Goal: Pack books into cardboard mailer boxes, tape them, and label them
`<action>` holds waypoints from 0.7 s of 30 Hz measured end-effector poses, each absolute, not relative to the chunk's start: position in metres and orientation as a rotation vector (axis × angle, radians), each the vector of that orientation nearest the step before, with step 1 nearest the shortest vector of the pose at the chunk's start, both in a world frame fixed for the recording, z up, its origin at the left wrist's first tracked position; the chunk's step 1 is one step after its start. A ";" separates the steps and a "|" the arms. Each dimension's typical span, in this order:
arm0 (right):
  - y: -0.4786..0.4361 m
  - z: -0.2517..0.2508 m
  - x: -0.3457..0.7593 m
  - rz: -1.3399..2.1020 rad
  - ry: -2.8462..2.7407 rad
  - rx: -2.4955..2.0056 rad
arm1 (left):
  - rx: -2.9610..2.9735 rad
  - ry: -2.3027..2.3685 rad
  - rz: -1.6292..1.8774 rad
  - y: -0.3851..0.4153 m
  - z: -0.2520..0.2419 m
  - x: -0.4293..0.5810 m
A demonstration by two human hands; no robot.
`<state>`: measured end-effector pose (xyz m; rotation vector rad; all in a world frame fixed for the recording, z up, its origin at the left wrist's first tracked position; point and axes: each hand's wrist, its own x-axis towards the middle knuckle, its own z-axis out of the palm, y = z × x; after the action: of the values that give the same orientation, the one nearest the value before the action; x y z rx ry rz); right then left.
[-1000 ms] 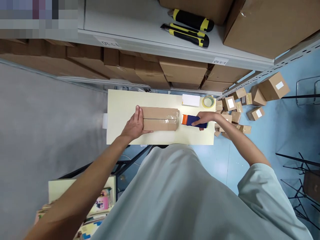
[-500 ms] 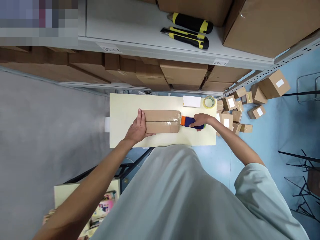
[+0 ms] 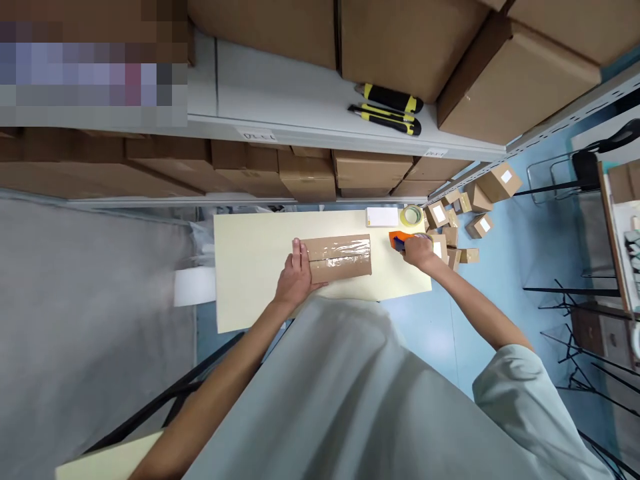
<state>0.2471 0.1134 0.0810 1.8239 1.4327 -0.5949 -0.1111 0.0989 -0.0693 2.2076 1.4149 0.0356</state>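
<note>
A long brown cardboard box (image 3: 345, 259) lies on the cream table (image 3: 250, 267), with shiny clear tape along its top seam. My left hand (image 3: 296, 277) grips the box's left end, its fingers over the top and its thumb along the near side. To the right, apart from the box, my right hand (image 3: 419, 251) is closed around an orange and dark blue tape dispenser (image 3: 397, 240). My fingers hide most of the dispenser's body.
At the table's far edge sit a white label stack (image 3: 382, 217) and a tape roll (image 3: 411, 215). A shelf ahead holds large cartons (image 3: 400, 47) and two yellow-black utility knives (image 3: 387, 120). Several small parcels (image 3: 480, 227) lie on the floor at right.
My right hand has moved the tape dispenser right, away from the box's end. Shiny tape now covers more of the box top. The view has shifted, and the box sits slightly tilted.
</note>
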 end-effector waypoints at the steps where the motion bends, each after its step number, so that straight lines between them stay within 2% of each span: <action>1: 0.121 0.094 0.240 -0.549 1.461 1.867 | 2.217 1.412 0.059 0.098 -0.070 -0.111; 10: 0.245 0.214 0.127 -0.153 2.092 2.052 | 2.252 1.430 0.076 0.092 -0.070 -0.110; 15: 0.322 0.217 0.078 -0.066 2.236 1.945 | 2.185 1.432 0.072 0.089 -0.072 -0.111; 21: 0.362 0.208 0.066 -0.160 2.145 1.921 | 2.144 1.382 0.130 0.088 -0.079 -0.111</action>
<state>0.0657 0.3625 0.2080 1.9212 2.1448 -0.1603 -0.1114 0.0884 -0.0793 2.1444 1.3823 0.1299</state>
